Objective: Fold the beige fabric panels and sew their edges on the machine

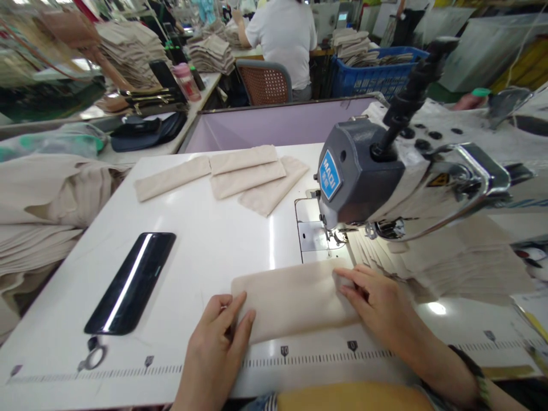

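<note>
A beige rectangular fabric piece (295, 299) lies in front of the sewing machine (359, 171), its far edge just short of the needle area. My left hand (218, 337) grips its left end between thumb and fingers. At the right end, my right hand (381, 305) pinches the cloth near the far corner. Behind the fabric is the metal needle plate (312, 235), below the presser foot. Further back on the white table (205, 240) lie several folded beige strips (248, 177), some overlapping.
A dark phone (131, 282) and a small ring-like tool (92, 357) lie on the left. Stacked beige cloth (462, 251) sits under the machine arm, and more cloth (43, 200) is piled at far left. Beyond are a seated person (282, 40) and a blue crate (372, 77).
</note>
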{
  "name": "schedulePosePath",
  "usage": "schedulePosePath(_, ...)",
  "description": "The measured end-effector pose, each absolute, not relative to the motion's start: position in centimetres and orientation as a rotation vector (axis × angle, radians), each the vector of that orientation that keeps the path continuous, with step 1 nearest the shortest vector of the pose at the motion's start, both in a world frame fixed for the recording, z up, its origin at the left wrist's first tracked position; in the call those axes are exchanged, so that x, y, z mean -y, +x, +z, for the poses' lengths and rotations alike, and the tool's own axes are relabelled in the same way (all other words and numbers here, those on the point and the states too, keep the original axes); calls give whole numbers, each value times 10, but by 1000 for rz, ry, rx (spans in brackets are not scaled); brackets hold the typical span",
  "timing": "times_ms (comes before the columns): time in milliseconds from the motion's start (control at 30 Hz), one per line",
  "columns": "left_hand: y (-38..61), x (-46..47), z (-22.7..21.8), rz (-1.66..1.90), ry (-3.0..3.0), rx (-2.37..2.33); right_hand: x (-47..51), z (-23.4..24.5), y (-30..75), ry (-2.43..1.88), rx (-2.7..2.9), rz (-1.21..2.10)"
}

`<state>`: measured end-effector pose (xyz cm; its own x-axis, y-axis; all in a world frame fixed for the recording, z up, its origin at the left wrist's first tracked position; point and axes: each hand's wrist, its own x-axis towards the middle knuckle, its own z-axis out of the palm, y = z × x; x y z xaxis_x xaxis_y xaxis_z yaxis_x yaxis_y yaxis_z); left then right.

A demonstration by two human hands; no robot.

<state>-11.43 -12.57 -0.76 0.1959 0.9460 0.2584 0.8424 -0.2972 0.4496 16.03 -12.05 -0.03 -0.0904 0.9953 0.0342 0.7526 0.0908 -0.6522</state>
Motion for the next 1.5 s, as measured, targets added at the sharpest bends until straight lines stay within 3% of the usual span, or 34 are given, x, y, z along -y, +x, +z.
schedulePosePath(333, -112, 120, -1, 734, 2105, -1706, 117, 1, 162, -1734, 1945, 627)
schedulePosePath(600, -108, 119, 2, 707, 1965, -1744, 121, -10, 160, -1742, 2289, -47)
schedulePosePath(833, -109, 120, 3, 690, 1937, -1760, 110, 2, 153, -1451, 2481, -300)
schedulePosePath(1000, -110, 119, 4, 691, 1904, -1787, 107, -1, 149, -1099, 2614, -288)
schedulePosePath(1233, -109, 120, 2, 639, 2125, -1839, 106, 2, 143, -1103, 2650, -268)
schedulePosePath(1367, -109, 115, 5, 507, 2638, -1430, 105, 3, 136, -1139, 2633, -63)
schedulePosePath(1500, -98, 108, 14, 306, 2773, -1200, 107, -1, 131, -1175, 2650, -34)
